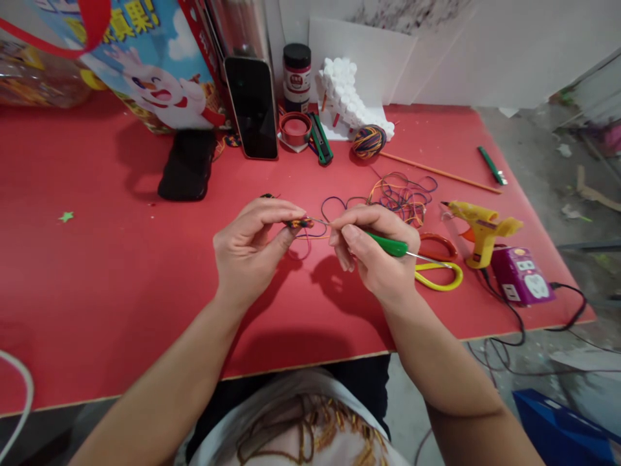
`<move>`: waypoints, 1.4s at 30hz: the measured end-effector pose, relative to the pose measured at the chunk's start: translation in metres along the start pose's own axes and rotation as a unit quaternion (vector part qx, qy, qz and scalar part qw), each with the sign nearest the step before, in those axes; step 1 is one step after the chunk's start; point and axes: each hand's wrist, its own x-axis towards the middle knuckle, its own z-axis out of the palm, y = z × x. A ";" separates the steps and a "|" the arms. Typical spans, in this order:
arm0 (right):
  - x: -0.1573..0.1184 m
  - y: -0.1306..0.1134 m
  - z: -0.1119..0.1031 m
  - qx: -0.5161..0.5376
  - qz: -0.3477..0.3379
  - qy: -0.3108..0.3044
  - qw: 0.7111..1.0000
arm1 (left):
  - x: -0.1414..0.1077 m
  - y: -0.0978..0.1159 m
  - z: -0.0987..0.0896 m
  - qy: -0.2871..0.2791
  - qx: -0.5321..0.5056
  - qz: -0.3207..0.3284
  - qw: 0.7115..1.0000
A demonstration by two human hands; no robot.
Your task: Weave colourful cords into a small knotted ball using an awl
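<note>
My left hand pinches a small piece of multicoloured crochet work between thumb and fingertips. My right hand grips a crochet hook with a green handle. Its thin metal tip points left and meets the edge of the crochet piece; whether a loop is on it is too small to tell. A loose tangle of multicoloured yarn lies behind my right hand, and strands run from it toward the piece. Farther back sits a ball of the same yarn.
Right of my hands lie scissors with yellow and red handles, a yellow glue gun and a purple box with cords. Along the back stand a phone, a dark jar, a green cutter and a white lumpy object.
</note>
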 end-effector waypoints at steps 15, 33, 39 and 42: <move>-0.003 -0.005 -0.005 -0.025 -0.023 -0.053 0.998 | -0.001 -0.004 -0.003 0.009 0.026 0.064 0.998; 0.001 -0.006 -0.006 -0.093 -0.124 -0.056 0.986 | -0.002 0.002 -0.006 0.060 0.151 0.166 0.973; 0.001 -0.005 -0.006 -0.064 -0.115 -0.064 0.989 | -0.001 0.003 -0.006 0.061 0.163 0.169 0.970; 0.001 -0.006 -0.005 -0.062 -0.118 -0.069 0.989 | -0.001 0.002 -0.005 0.062 0.165 0.178 0.968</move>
